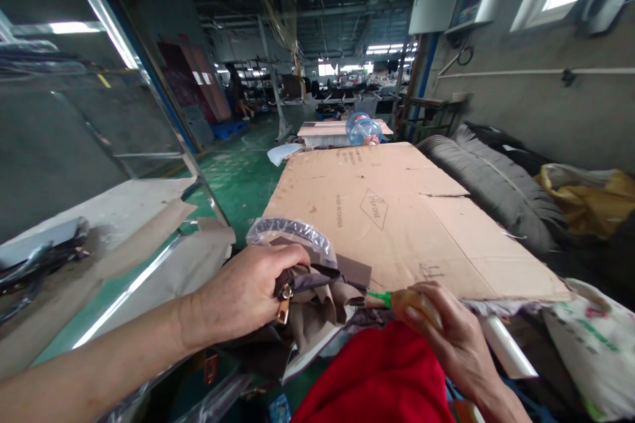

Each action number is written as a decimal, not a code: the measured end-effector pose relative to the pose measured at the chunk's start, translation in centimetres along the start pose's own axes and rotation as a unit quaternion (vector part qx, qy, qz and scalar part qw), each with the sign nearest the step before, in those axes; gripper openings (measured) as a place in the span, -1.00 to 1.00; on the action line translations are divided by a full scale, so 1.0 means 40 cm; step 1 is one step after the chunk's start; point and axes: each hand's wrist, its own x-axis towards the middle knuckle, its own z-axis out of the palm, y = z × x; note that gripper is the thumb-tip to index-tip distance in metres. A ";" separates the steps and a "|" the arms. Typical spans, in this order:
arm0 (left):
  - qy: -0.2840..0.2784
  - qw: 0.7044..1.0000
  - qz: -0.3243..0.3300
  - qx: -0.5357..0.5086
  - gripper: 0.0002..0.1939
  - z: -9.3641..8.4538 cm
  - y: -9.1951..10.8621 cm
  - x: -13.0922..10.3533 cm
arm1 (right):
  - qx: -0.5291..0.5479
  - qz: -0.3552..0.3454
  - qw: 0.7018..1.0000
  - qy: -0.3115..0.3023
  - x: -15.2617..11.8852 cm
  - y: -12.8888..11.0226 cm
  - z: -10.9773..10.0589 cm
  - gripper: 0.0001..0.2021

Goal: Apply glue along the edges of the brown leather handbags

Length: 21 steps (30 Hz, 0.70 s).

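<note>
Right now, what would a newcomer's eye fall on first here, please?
The left hand gripping brown fabric at the near edge, and the right hand holding a green-tipped tool beside it. Behind them a flattened cardboard sheet covers the table, with red cloth at the bottom.

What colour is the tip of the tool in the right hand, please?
Green tip, clearest in the head view.

Brown fabric [317,307], red cloth [381,377], green nozzle [380,297], tan cardboard [397,211]
</note>
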 end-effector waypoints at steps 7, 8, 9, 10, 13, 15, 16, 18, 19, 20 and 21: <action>-0.004 1.000 -0.001 -0.001 -0.81 0.005 -0.001 -0.007 | 0.008 0.002 1.000 -0.015 0.006 -0.005 -0.010 -0.84; -0.002 1.000 0.001 -0.004 -0.81 0.006 -0.002 -0.008 | 0.005 0.000 1.000 0.001 0.007 -0.006 -0.010 -0.84; -0.001 1.000 0.002 -0.006 -0.80 0.008 -0.004 -0.009 | 0.007 0.004 1.000 0.009 0.006 -0.008 -0.010 -0.83; 0.000 1.000 0.001 -0.008 -0.81 0.009 -0.005 -0.010 | 0.013 0.013 1.000 0.010 0.005 -0.011 -0.009 -0.82; 0.001 1.000 -0.001 -0.013 -0.81 0.013 -0.009 -0.014 | 0.044 0.045 0.998 -0.030 -0.002 -0.020 -0.005 -0.80; 0.001 1.000 0.000 -0.010 -0.79 0.015 -0.010 -0.016 | 0.041 0.038 0.998 -0.036 -0.008 -0.025 -0.003 -0.81; 0.001 1.000 0.000 -0.008 -0.78 0.015 -0.010 -0.016 | 0.032 0.029 0.999 -0.027 -0.011 -0.026 -0.002 -0.82; 0.002 1.000 0.001 -0.004 -0.76 0.014 -0.009 -0.017 | 0.016 0.020 1.000 -0.008 -0.013 -0.028 0.000 -0.83; 0.003 1.000 0.002 -0.004 -0.76 0.014 -0.008 -0.018 | 0.016 0.023 1.000 -0.009 -0.013 -0.028 0.002 -0.83; 0.005 1.000 0.003 -0.005 -0.76 0.014 -0.008 -0.019 | 0.019 0.025 0.999 -0.016 -0.013 -0.029 0.004 -0.83; 0.007 1.000 0.003 -0.006 -0.76 0.015 -0.008 -0.021 | 0.022 0.027 0.999 -0.025 -0.012 -0.029 0.006 -0.82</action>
